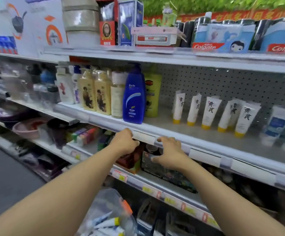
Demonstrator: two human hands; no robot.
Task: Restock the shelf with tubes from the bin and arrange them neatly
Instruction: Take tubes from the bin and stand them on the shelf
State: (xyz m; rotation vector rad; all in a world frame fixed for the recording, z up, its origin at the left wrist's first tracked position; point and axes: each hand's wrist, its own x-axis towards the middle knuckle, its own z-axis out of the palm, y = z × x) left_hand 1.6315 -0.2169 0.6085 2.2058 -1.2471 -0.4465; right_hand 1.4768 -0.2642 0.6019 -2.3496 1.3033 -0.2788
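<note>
Several white tubes with yellow caps [208, 114] stand cap-down in a loose row on the middle shelf [172, 132], right of the bottles. A clear bin [107, 217] holding more white tubes sits low in front of me. Both my hands reach under the middle shelf's front edge to the shelf below. My left hand [124, 142] curls its fingers over the top of a brown-red package [129, 159]. My right hand [170, 153] lies spread on a dark box [164, 172], thumb out to the left. Its fingertips are hidden behind the shelf edge.
Shampoo bottles, among them a blue one [134, 97], fill the middle shelf's left part. Blue-and-white tubes [279, 126] lean at its far right. Colgate boxes [223, 40] line the top shelf. Basins and bottles crowd the shelves to the left; the grey floor lies at lower left.
</note>
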